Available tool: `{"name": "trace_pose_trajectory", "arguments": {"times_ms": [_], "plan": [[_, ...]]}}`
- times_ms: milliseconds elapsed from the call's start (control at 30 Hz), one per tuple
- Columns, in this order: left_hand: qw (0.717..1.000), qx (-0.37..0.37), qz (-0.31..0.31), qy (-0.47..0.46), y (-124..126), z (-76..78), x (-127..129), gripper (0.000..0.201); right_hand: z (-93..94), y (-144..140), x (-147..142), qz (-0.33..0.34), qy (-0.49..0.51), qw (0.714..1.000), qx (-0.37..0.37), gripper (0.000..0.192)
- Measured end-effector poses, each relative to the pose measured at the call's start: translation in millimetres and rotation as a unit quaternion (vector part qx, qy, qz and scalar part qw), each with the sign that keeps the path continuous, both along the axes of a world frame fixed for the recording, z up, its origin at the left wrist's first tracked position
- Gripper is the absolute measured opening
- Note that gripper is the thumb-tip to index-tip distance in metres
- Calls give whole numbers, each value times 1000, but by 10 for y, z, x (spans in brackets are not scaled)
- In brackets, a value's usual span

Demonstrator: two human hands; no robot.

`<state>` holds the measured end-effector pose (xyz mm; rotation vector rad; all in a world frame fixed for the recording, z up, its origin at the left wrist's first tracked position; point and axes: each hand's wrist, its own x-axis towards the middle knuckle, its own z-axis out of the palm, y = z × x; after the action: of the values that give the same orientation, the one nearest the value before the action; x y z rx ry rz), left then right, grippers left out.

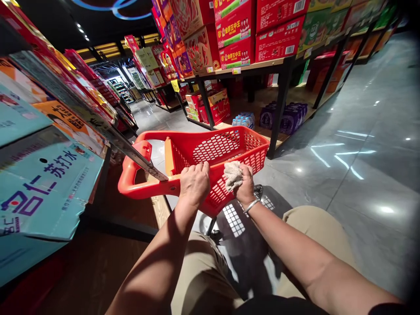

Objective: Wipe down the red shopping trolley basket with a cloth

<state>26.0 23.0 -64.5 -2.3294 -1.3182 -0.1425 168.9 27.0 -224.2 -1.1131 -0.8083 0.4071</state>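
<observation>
In front of me stands a red plastic shopping cart (216, 197) with holes in its basket walls and a looped handle at the left end. My left hand (195, 181) is closed over the cart's near rim, close to the handle. Farther right, my right hand (245, 186) grips a crumpled whitish cloth (233, 175) against the outside of the basket. A silver bangle (251, 205) circles my right wrist. An orange flap (169, 156) stands upright inside the cart at the handle end. A metal strip (138, 159) on the left reaches across the handle.
Light-blue cartons (49, 188) stand on the left shelf. Across the aisle, red boxes (234, 35) are stacked on a black-framed shelf (285, 83), with purple packs (292, 118) and bottled water (243, 120) below. Shiny grey floor (361, 175) stretches to the right.
</observation>
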Motion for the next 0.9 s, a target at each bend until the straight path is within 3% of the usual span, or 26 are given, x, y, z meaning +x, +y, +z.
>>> {"name": "trace_pose_trajectory", "arguments": {"times_ms": [67, 100, 200, 300, 367, 467, 700, 800, 900], "plan": [[999, -28, 21, 0, -25, 91, 21, 41, 89, -9, -62, -71, -122, 990, -13, 31], [999, -39, 32, -7, -38, 133, 31, 41, 109, -37, -150, -74, -179, 981, -21, 30], [996, -52, 49, -44, -76, 213, 52, 44, 126, -173, -525, 39, -347, 937, 0, 31], [996, -48, 33, -62, -94, 212, 40, 46, 161, -251, -712, 162, -432, 887, 18, 32], [997, -43, 14, -65, -89, 184, 18, 44, 198, -230, -585, 178, -451, 874, -15, 32], [997, -28, -12, -67, -62, 125, -11, 39, 227, -152, -101, 137, -477, 867, -41, 28], [999, 8, -13, -49, -34, 13, 8, 33, 316, 107, 1116, -133, -339, 928, -81, 24], [999, 5, -15, -36, -39, 8, 24, 32, 481, 269, 1235, -99, -323, 935, -110, 29], [999, 6, -22, -29, -34, 4, 31, 35, 679, 303, 956, -6, -356, 925, -132, 31]]}}
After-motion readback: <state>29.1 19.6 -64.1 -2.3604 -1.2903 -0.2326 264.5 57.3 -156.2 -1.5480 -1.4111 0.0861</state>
